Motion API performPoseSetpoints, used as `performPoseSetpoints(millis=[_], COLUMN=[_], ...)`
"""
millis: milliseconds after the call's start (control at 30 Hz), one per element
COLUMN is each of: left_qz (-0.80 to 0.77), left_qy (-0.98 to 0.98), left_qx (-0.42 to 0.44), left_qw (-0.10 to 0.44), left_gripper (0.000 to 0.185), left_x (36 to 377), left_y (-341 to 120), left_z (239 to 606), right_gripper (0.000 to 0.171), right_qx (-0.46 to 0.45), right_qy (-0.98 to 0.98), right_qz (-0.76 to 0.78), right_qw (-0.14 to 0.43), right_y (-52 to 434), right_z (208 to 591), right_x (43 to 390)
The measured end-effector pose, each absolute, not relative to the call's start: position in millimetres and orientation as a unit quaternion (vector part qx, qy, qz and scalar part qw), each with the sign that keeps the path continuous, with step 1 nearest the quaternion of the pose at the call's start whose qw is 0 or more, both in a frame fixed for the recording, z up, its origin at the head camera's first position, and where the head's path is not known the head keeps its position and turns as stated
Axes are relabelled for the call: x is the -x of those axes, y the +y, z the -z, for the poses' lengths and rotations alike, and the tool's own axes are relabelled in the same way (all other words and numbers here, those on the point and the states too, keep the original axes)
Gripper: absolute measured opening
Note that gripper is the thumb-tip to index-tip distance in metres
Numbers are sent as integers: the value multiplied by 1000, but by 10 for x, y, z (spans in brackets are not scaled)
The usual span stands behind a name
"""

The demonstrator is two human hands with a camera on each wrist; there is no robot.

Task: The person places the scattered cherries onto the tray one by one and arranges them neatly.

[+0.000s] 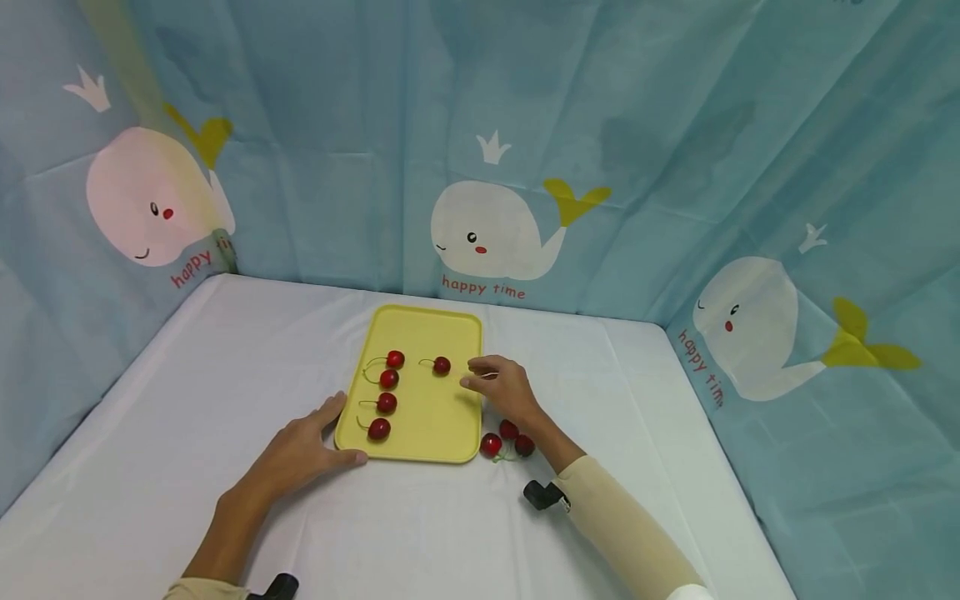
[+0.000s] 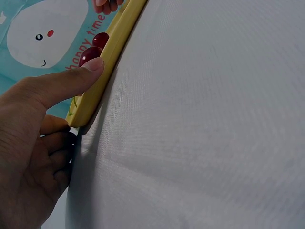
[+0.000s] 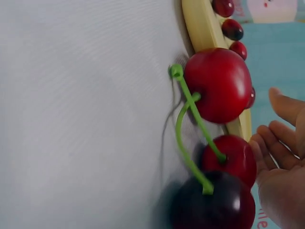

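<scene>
A yellow tray [image 1: 431,433] lies on the white cloth with several dark red cherries [image 1: 387,403] in a column along its left side. One more cherry [image 1: 441,366] sits apart, right of that column, its stem pointing left. My left hand [image 1: 303,450] holds the tray's near left corner, thumb over the front rim and fingers against the left side. Above the tray's right edge is my right hand [image 1: 506,387], fingers loosely bent and nothing between them. Below it, three cherries [image 3: 219,86] with green stems lie together on the cloth, beside the tray's near right corner.
White cloth [image 1: 420,533] covers the table. A blue curtain [image 1: 337,208] with printed whales hangs around the back and sides. Black wrist cameras [image 1: 542,495] show at both sleeves.
</scene>
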State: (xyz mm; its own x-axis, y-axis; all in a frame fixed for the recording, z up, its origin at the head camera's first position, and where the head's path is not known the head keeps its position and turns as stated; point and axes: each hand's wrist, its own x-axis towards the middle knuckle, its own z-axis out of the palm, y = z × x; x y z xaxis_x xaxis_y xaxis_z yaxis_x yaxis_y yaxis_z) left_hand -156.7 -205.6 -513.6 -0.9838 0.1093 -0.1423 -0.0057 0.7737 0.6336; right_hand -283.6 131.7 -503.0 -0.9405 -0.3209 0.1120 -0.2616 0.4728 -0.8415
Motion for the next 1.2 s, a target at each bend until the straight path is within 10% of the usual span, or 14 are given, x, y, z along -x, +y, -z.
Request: performPoseSetpoints(millis=[1200], left_qz=[-338], left_qy=[937], left_qx=[-28], left_qw=[86], left_gripper=[123], left_x=[1556], left_y=[-2053], left_z=[5142], right_gripper=[39], right_qx=[108], right_qy=[853], right_qz=[509], right_qw=[33], right_y=[2293], right_z=[5065], right_x=[2210])
